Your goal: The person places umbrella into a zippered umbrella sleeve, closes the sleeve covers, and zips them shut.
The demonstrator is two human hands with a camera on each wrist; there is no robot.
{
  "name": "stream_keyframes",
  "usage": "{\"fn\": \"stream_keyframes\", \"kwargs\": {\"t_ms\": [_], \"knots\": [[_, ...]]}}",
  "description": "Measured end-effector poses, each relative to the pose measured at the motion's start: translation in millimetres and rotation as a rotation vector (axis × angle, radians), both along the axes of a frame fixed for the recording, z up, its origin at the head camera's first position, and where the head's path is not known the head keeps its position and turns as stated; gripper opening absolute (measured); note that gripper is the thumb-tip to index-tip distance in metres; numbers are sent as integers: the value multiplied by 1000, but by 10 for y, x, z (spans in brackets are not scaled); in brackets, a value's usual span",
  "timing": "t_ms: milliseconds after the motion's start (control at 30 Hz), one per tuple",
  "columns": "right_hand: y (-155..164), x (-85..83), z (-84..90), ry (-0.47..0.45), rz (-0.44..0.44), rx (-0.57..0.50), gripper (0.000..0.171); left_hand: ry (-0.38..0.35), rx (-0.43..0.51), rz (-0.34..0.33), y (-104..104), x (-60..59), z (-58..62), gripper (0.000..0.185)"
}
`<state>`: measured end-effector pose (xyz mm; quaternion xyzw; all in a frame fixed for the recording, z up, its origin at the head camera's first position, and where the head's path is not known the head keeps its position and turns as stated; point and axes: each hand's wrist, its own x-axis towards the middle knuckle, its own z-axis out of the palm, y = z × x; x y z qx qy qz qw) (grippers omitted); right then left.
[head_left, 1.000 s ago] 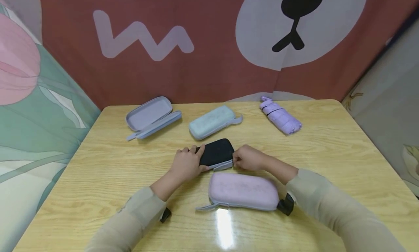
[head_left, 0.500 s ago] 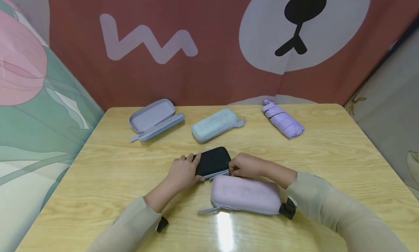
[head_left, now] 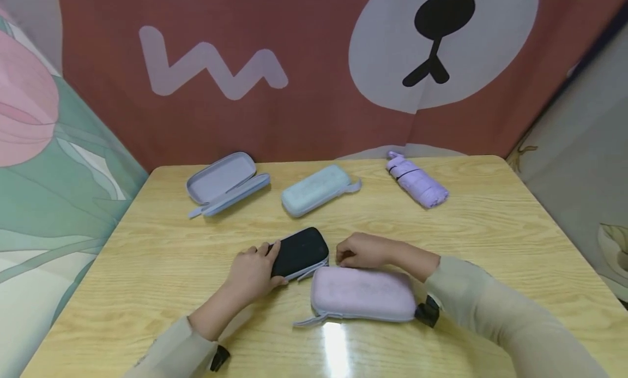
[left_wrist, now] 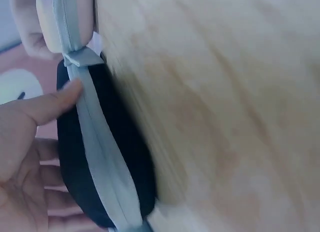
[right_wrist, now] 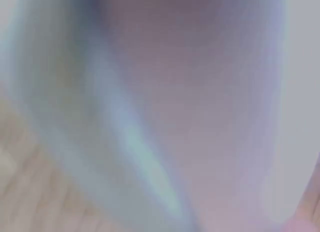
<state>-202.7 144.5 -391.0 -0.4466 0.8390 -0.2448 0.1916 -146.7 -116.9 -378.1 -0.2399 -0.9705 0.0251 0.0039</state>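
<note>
My left hand [head_left: 252, 271] grips a black zip case [head_left: 301, 252] by its left end, in the middle of the table. In the left wrist view my thumb lies along the grey zip band [left_wrist: 97, 127] of this case, with the fingers under its other side. My right hand [head_left: 363, 251] is just right of the black case, a small gap between them, its fingers curled with nothing seen in them. Right below that hand lies a pink zip case [head_left: 363, 293], its strap pointing left. The right wrist view is blurred and filled by a pale pink surface [right_wrist: 200, 117].
Along the back of the wooden table [head_left: 162, 247] lie an open grey-blue case [head_left: 223, 179], a light teal case [head_left: 316, 190] with a strap, and a folded purple umbrella [head_left: 419, 181]. A patterned red curtain [head_left: 314, 132] hangs behind the table.
The black case has moved left and nearer the front with my left hand. My right hand has come away from its right end, and a gap has opened between them.
</note>
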Motion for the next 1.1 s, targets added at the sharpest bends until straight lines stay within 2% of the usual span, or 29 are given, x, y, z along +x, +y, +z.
{"fn": "stream_keyframes", "kwargs": {"t_ms": [100, 267, 333, 400, 500, 667, 900, 1100], "knots": [[101, -30, 9, -29, -33, 20, 6, -55, 107, -1, -126, 3, 15, 73], [339, -113, 11, -96, -154, 31, 11, -247, 345, 69, -297, -81, 35, 65], [431, -151, 10, -90, -214, 26, 12, -302, 416, 104, -356, -139, 40, 63], [517, -195, -1, -66, -262, 19, 14, -324, 463, 125, -407, -203, 48, 63], [634, -246, -5, -17, -329, 8, 19, -302, 503, 142, -468, -302, 62, 61], [820, -311, 28, 50, -462, 0, 31, -211, 532, 185, -551, -444, 101, 60], [1062, -403, 45, 155, -621, 28, 41, -89, 558, 210, -631, -571, 112, 50], [1203, -438, 46, 272, -683, 74, 47, -57, 563, 261, -676, -675, 110, 49]]}}
